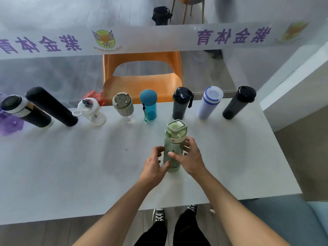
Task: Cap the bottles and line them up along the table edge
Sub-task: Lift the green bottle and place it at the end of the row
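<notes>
A clear green bottle point(173, 139) with a green cap stands upright in the middle of the white table point(71, 166). My left hand point(154, 165) wraps its lower body from the left. My right hand point(190, 158) grips it from the right, thumb across the front. Along the far edge stands a row of capped bottles: a black one with a white band point(24, 110), a tall black one point(51, 105), a clear white-lidded one point(91, 110), an olive-lidded one point(124, 106), a teal one point(149, 104), a dark grey one point(181, 102), a white one with blue rings point(210, 102), and a black one point(237, 102).
An orange chair point(142, 77) stands behind the table's far edge. A purple object point(9, 124) lies at the far left. A gap in the row shows between the teal and dark grey bottles. A white ledge point(292, 82) rises at the right.
</notes>
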A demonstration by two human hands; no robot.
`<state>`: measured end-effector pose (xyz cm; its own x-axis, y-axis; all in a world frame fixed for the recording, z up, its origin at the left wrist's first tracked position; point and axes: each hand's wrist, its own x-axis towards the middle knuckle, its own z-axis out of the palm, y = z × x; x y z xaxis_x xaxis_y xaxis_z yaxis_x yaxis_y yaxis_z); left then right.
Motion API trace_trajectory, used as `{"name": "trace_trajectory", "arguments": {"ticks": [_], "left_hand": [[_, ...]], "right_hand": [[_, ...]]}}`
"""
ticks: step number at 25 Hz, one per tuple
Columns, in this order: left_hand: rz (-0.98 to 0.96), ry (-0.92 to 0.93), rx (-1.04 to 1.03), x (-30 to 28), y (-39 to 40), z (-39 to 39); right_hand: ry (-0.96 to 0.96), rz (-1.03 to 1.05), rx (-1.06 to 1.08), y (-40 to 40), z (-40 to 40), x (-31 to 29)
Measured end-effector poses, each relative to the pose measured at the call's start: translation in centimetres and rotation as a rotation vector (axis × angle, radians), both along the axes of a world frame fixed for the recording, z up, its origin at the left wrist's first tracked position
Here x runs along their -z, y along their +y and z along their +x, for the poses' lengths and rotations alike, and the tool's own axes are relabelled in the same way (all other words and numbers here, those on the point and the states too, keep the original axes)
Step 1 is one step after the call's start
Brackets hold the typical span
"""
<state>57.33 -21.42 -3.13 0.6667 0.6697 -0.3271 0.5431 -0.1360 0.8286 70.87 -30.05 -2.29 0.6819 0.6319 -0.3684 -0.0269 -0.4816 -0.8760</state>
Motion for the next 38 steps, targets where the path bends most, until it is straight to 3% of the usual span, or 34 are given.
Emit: {"name": "trace_trajectory", "arguments": {"ticks": [4, 9, 18, 29, 38], "left_hand": [[-0.081, -0.111, 0.044, -3.0, 0.1, 1.3], [-0.128, -0.122, 0.216, -4.2, -1.3, 4.8], [-0.147, -0.064, 0.478, -5.4, -7.4, 19.3], [-0.153, 0.037, 0.457, -5.7, -10.1, 39.4], [-0.139, 0.063, 0.372, -5.9, -9.6, 45.0]], "right_hand": [[-0.114, -0.005, 0.009, -1.7, 0.1, -0.8], [-0.134, 0.0, 0.155, -4.8, 1.7, -1.3], [-0.179, 0.006, 0.354, -12.6, 14.9, -1.3], [-0.239, 0.04, 0.32, -13.8, 35.4, -0.4], [-0.205, 0.001, 0.239, -11.9, 42.4, 0.7]]}}
